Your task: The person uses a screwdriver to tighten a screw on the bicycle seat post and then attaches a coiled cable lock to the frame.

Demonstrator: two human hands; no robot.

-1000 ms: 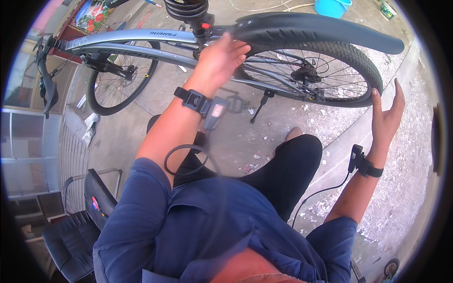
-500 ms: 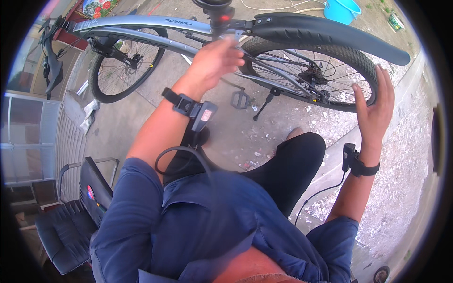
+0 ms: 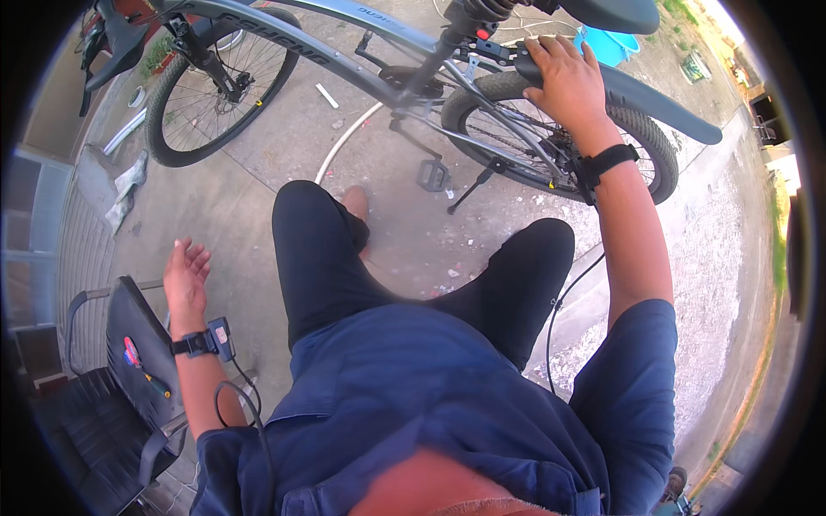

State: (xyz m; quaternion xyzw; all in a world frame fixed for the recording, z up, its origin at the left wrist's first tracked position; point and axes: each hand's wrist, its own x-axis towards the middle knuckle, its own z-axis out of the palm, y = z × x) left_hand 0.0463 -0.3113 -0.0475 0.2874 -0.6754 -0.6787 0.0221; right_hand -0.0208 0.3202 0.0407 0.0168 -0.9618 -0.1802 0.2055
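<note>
A grey-blue bicycle stands in front of me, its frame (image 3: 344, 73) running from the front wheel (image 3: 222, 90) at left to the rear wheel (image 3: 632, 142) at right. Over the rear wheel, my right hand (image 3: 568, 82) lies on the black mudguard (image 3: 658, 107) near its front end, with its fingers stretched out. Low at my left side is my left hand (image 3: 187, 273), loosely curled and holding nothing, nearest the black office chair (image 3: 138, 322). The saddle (image 3: 613, 13) shows at the top edge. Below the frame are a pedal (image 3: 433, 176) and the lowered kickstand (image 3: 473, 189).
On the chair lie a red-and-blue item (image 3: 131, 351) and a small tool with a yellow end (image 3: 158, 385). A pale hose (image 3: 340, 146) crosses the concrete behind the bike. A light blue tub (image 3: 615, 47) stands beyond the mudguard, and a small white-green bucket (image 3: 695, 67) farther right.
My left hand has come away from beside the seat post down to my left. My right hand has moved from beside the rear wheel onto the mudguard. The bicycle appears more upright.
</note>
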